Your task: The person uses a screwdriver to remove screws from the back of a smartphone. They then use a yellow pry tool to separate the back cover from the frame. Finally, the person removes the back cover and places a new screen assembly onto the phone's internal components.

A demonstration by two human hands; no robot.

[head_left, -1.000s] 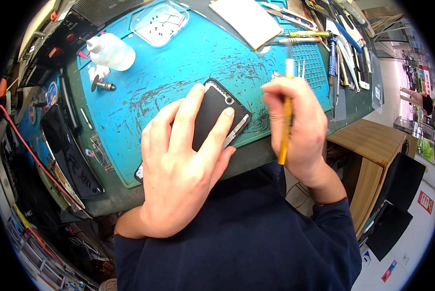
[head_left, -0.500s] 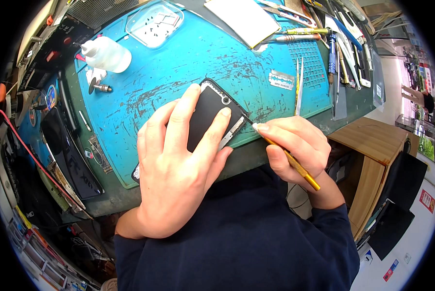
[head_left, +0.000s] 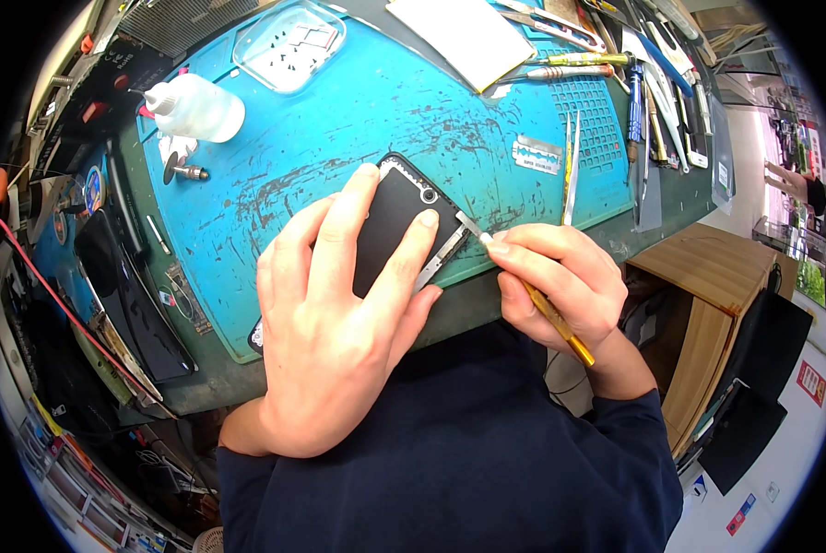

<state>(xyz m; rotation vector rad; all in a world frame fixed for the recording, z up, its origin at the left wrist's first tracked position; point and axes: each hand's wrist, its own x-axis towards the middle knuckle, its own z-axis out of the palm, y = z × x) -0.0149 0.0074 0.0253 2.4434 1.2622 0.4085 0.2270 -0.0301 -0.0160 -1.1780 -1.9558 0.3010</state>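
Phone (head_left: pixel 400 207) held down at frame centre by left hand (head_left: pixel 325 332), fingers spread; gold tool (head_left: pixel 560 324) pinched by right hand (head_left: pixel 565 276).

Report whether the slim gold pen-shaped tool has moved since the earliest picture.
Yes: against the flat blue mat, the tool has moved, tip going left and toward the mat's near edge.

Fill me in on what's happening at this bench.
The person's left hand lies spread over a black phone-like device on a blue mat. The right hand holds a gold-handled tool, its flat metal tip at the device's edge. A razor blade and tweezers lie beyond on the mat.
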